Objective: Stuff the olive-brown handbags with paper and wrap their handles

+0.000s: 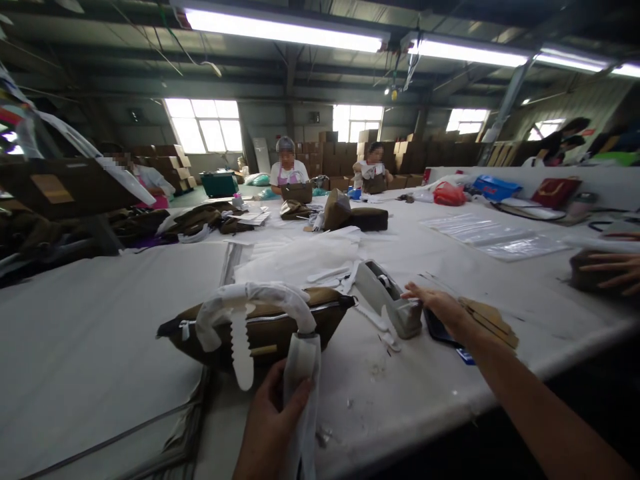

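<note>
Brown bag (276, 331) stretches lengthwise left to right.

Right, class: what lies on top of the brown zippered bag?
A white-wrapped handle arches over the bag; a white notched strip hangs across its front. Parts of the zipper beneath them are hidden.

My bare left hand (270, 410) and right hand (445, 312)
My right forearm (535, 402) is bare too, narrowing towards a bare wrist (475, 339).
</note>
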Tool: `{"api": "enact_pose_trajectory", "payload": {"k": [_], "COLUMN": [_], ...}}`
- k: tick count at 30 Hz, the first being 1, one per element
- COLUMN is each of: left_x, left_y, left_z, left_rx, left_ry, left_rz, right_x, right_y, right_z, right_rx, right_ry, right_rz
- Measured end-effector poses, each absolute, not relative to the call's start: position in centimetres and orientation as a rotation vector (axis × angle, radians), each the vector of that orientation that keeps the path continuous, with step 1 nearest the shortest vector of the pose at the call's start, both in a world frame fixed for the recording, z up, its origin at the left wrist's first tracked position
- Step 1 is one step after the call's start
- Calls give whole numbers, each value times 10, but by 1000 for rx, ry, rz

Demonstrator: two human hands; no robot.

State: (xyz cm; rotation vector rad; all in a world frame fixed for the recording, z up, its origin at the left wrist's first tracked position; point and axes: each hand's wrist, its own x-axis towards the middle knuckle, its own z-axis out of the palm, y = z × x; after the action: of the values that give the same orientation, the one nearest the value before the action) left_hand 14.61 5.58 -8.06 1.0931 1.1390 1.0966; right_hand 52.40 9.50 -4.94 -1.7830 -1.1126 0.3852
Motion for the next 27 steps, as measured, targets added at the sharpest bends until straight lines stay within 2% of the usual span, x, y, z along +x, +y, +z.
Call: {"api": "enact_pose_trajectory", "payload": {"k": [4, 11, 16, 23, 27], "left_x": [146, 146, 145, 143, 144], "left_y": [57, 56, 56, 56, 56], "left_z": [-80, -80, -79, -76, -77], "left_rx": [1068, 1084, 1083, 1093, 1084], "left_ry": [1147, 1158, 1160, 1172, 1170], "left_rz": [1105, 1109, 1093, 1065, 1090], "right_x": [518, 515, 504, 500, 491], "right_y": [86, 53, 30, 40, 34], "right_z": [-44, -32, -56, -104, -107], "right_rx": [-1672, -1543, -1568, -1580, -1623], "right_ry": [-983, -822, -721, -579, -655], "right_rz": [659, 696, 767, 655, 506]}}
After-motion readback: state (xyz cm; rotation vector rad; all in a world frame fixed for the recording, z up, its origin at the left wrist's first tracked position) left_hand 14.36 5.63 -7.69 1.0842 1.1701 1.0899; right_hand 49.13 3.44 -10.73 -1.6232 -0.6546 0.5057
